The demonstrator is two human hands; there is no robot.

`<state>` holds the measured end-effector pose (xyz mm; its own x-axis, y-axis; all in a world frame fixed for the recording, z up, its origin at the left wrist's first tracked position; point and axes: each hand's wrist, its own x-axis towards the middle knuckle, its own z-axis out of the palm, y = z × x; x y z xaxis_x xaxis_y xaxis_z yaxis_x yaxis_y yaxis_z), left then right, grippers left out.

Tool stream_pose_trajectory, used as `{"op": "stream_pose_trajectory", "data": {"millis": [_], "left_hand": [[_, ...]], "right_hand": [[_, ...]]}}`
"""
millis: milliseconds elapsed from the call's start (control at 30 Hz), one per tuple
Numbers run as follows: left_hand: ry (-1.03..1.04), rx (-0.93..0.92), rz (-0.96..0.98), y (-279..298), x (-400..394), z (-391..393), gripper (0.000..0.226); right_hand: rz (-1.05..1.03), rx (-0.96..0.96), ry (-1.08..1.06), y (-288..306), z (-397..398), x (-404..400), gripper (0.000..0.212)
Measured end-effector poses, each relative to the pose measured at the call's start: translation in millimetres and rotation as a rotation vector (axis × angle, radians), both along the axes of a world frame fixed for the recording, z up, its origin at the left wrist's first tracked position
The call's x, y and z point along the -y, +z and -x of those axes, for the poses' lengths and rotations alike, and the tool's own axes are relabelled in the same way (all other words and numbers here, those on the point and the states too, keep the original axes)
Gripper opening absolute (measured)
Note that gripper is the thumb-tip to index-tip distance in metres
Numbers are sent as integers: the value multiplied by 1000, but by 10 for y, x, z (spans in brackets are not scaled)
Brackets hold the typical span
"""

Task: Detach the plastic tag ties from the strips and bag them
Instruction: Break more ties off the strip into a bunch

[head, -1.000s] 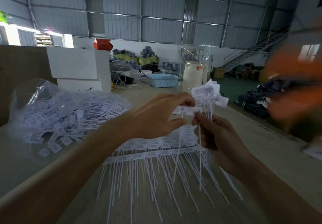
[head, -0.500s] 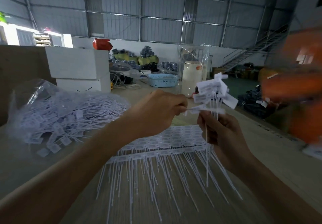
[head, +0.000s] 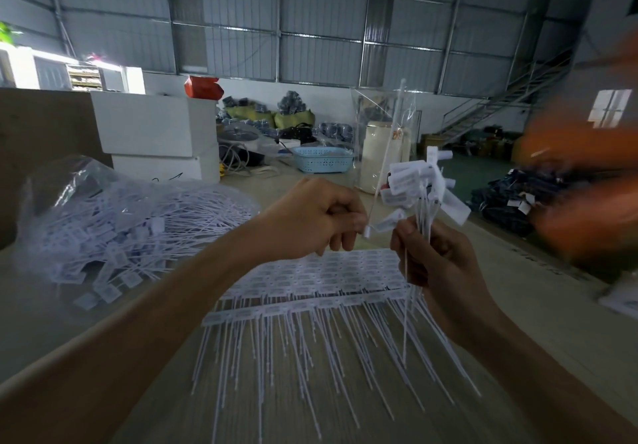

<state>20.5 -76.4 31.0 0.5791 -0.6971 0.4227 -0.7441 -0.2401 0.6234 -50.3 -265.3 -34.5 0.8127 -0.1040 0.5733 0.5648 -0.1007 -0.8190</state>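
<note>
My right hand (head: 438, 264) grips a bunch of white plastic tag ties (head: 421, 184) with the flat tag heads up and the thin tails hanging down. My left hand (head: 317, 219) pinches one thin white strip (head: 386, 160) that slants up from its fingertips, just left of the bunch. Below both hands several strips of white tag ties (head: 310, 291) lie fanned out on the table, tails pointing toward me. At the left a clear plastic bag (head: 121, 222) holds a heap of loose tag ties.
White foam boxes (head: 155, 132) stand behind the bag beside a brown board (head: 45, 153). A blue basket (head: 322, 158) and a cream canister (head: 379, 157) sit further back. A blurred person in orange (head: 583, 188) moves at the right edge. The wooden table (head: 518, 305) runs to the right.
My left hand has pulled left, away from the bunch, and the thin strip it pinches now sticks up free. My right hand has lifted the bunch a little.
</note>
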Motion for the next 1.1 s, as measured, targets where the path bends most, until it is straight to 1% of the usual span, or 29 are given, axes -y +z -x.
{"op": "stream_pose_trajectory", "data": {"millis": [67, 100, 200, 333, 467, 567, 633, 733, 867, 1000, 1100], "left_hand": [[-47, -150, 95, -14, 4, -6, 28], [-62, -194, 134, -19, 12, -11, 31], [-59, -185, 157, -16, 25, -29, 34], [-42, -195, 184, -13, -3, -60, 28], [-11, -188, 240, -19, 8, -86, 13], [4, -144, 282, -17, -1, -108, 17], [5, -97, 269, -28, 3, -111, 23], [7, 20, 219, -54, 46, -82, 25], [-8, 237, 190, -80, 108, 9, 24], [48, 297, 267, -64, 135, 30, 27], [94, 445, 249, -93, 142, 31, 27]], "right_hand": [[35, 33, -6, -15, 8, -10, 31], [45, 48, -11, -22, 11, -18, 30], [14, 37, -7, -40, -9, -36, 31], [-94, -63, 23, -57, -50, -26, 41], [-185, -147, 76, -50, -66, -22, 34], [-249, -221, 121, -39, -50, -31, 31], [-297, -273, 152, -34, -46, -37, 26], [-319, -348, 194, -30, -54, -41, 23], [-315, -344, 220, -45, -66, -29, 27], [-299, -345, 241, -28, -75, -36, 35], [-205, -338, 214, -29, -53, -59, 37]]}}
